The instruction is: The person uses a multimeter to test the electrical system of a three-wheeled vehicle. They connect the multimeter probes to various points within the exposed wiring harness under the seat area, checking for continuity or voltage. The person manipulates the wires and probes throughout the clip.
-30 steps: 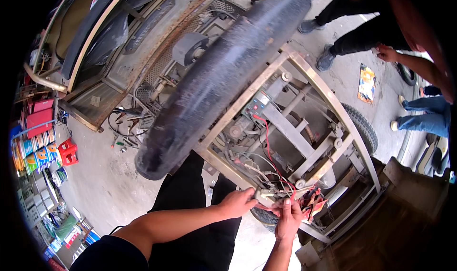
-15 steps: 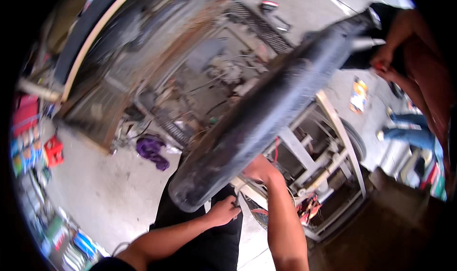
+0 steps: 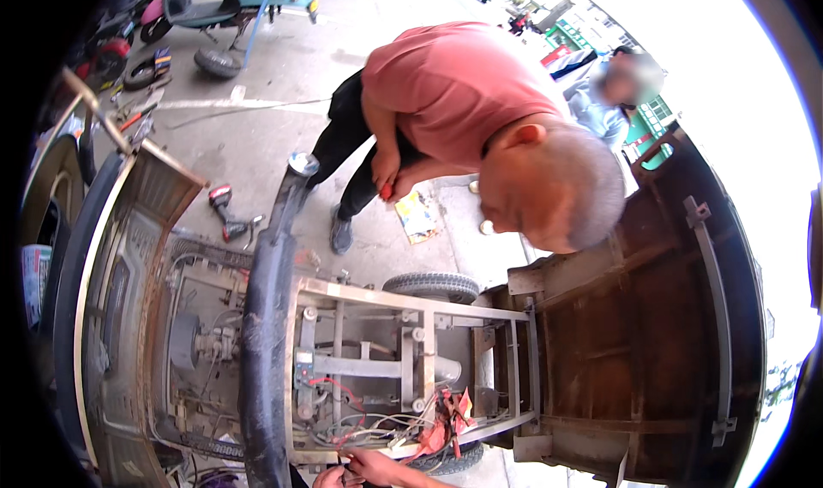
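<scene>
Low in the view, my left hand [image 3: 330,478] and my right hand [image 3: 372,468] meet beside the metal frame [image 3: 343,291] of a stripped vehicle. Both have fingers pinched together around something small and dark, which I cannot make out. Close by, a bundle of loose wires [image 3: 386,432] runs along the near frame rail, with torn red plastic wrapping [image 3: 444,428] at its right. A long, rounded black part [image 3: 267,359] stretches over the frame just left of my hands. On a crossbar sits a small dark box [image 3: 304,370] with a red wire leading from it.
Across the frame a co-worker in a pink shirt [image 3: 463,77] bends forward, holding something red. A raised rusty cargo bed [image 3: 600,342] stands at right, a body panel [image 3: 129,317] at left. A cordless power tool [image 3: 225,214], wheel [image 3: 431,284] and scooter [image 3: 231,0] are beyond.
My view has swung up and outward, bringing in the whole co-worker and the raised bed. My hands, apart before, are now close together at the lower edge.
</scene>
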{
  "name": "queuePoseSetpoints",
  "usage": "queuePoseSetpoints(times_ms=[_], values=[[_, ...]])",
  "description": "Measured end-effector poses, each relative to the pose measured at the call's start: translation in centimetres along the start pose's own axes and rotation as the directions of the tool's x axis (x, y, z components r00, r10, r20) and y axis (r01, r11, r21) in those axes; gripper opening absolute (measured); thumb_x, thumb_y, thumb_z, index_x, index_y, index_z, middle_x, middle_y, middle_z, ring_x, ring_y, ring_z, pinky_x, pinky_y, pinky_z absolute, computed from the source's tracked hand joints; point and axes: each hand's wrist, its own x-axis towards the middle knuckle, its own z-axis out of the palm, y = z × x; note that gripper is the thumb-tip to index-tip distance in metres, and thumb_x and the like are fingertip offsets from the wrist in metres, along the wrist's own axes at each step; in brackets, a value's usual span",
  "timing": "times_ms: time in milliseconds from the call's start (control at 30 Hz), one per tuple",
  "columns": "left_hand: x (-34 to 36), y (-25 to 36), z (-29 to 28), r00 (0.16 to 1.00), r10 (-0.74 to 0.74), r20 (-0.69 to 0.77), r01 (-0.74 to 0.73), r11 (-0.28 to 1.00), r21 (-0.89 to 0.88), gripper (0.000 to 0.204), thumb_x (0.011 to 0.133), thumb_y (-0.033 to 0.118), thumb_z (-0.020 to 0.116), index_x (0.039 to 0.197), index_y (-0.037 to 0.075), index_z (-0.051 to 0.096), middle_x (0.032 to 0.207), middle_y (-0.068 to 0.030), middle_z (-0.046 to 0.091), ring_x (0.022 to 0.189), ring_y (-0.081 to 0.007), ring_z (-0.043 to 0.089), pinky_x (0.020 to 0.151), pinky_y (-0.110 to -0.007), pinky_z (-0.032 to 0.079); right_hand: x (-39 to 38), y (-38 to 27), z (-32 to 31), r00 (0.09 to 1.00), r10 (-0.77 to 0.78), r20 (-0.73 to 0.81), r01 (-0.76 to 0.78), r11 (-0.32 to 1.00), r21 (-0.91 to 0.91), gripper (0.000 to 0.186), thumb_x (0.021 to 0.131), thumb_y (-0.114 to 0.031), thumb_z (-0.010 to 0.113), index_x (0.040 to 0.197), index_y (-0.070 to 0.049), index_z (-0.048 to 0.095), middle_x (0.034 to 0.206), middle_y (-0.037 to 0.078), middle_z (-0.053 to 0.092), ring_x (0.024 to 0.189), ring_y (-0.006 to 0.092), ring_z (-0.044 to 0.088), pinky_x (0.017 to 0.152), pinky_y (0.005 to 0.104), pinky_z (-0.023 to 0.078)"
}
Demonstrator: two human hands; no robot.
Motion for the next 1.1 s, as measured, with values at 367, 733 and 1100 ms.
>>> queuePoseSetpoints(times_ms=[367, 733, 1100], values=[[1.9, -4.1, 2.8, 0.979, 0.021, 0.205, 0.024, 0.976, -0.217, 0.026, 0.096, 0.026, 0.053, 0.104, 0.004, 0.064, 0.109, -0.0116, 0.069, 0.105, -0.0271, 0.063, 0.094, -0.039, 0.047, -8.5, 4.2, 4.6, 0.845, 0.066, -0.53, 0.13, 0.937, 0.324, 0.02, 0.091, -0.007, 0.05, 0.107, 0.004, 0.053, 0.088, 0.019, 0.068, 0.082, 0.031, 0.068, 0.073, 0.0429, 0.053], [2.0, -3.1, 4.3, 0.938, 0.304, 0.168, -0.185, 0.03, 0.982, 0.027, 0.094, 0.023, 0.055, 0.109, 0.001, 0.06, 0.104, -0.0219, 0.062, 0.1, -0.039, 0.059, 0.083, -0.044, 0.048, -8.7, 5.8, 2.4, 0.96, 0.265, -0.089, -0.075, 0.549, 0.832, 0.034, 0.101, -0.036, 0.05, 0.096, -0.003, 0.057, 0.082, 0.004, 0.059, 0.069, 0.0105, 0.055, 0.06, 0.0261, 0.048], [0.6, -2.4, 5.5, 0.941, 0.318, 0.117, -0.221, 0.312, 0.924, 0.036, 0.095, 0.01, 0.054, 0.131, 0.008, 0.048, 0.089, -0.0111, 0.062, 0.084, -0.0237, 0.063, 0.079, -0.035, 0.05, -8.4, 8.0, 2.2, 0.902, 0.368, -0.227, -0.092, 0.676, 0.731, 0.009, 0.091, -0.011, 0.063, 0.096, -0.004, 0.06, 0.074, 0.0, 0.057, 0.061, 0.0062, 0.05, 0.049, 0.0218, 0.038]])
